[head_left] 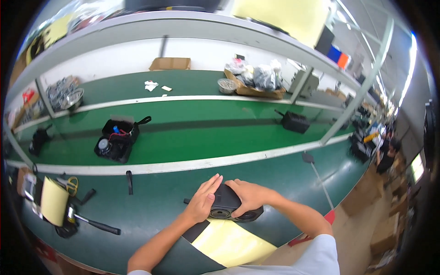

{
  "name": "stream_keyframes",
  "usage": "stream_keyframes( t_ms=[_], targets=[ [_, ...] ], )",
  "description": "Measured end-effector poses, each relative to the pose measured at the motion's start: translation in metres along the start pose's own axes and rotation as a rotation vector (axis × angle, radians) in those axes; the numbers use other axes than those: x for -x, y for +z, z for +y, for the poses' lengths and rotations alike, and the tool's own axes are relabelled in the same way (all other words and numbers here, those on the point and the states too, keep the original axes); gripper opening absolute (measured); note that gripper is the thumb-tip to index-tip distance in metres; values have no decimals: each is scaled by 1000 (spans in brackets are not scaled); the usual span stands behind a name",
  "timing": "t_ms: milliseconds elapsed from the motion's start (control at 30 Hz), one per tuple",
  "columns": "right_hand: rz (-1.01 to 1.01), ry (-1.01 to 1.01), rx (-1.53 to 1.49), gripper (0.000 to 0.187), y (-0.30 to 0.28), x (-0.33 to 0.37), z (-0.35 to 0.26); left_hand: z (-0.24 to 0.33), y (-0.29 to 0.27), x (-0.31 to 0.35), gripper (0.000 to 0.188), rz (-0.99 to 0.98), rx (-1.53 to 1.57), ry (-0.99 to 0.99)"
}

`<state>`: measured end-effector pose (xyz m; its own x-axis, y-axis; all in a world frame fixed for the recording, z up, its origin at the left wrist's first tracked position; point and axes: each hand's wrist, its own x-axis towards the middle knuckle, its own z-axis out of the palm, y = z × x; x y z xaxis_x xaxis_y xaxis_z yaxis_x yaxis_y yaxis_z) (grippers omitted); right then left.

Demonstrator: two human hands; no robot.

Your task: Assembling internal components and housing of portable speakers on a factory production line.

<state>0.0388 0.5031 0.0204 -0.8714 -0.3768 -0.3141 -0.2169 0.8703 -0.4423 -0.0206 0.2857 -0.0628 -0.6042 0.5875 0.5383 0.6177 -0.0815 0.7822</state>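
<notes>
A black box speaker (228, 196) rests on the green bench in front of me, its round drivers (220, 213) turned toward my body. Over its left part lies my left hand (201, 201), flat, with the fingers stretched out and close together. My right hand (250, 196) grips the right side of the speaker, thumb down on the driver face and fingers over the top. A short black strap end (186, 200) pokes out at the speaker's left. Between the speaker and me is a pale yellow sheet (231, 243). The palms hide part of the housing.
At left lie a black-handled hammer (103, 226), yellow-handled scissors (72, 185) and an upright yellow pad (53, 201). A black strap (130, 182) lies farther back. On the middle level are an opened speaker (117, 140) and a black speaker (295, 122). A shelf (183, 28) spans above.
</notes>
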Motion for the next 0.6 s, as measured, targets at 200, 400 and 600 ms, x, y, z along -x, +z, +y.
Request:
stream_keyframes(
  t_ms=[200, 400, 600],
  targets=[
    [274, -37, 276, 104, -36, -25, -20, -26, -20, -6, 53, 373, 130, -241],
    [646, 48, 754, 102, -63, -125, 35, 2, -67, -21, 34, 508, -230, 6],
    [886, 28, 810, 108, -64, -194, 104, 15, -26, -10, 24, 267, -401, 42]
  ],
)
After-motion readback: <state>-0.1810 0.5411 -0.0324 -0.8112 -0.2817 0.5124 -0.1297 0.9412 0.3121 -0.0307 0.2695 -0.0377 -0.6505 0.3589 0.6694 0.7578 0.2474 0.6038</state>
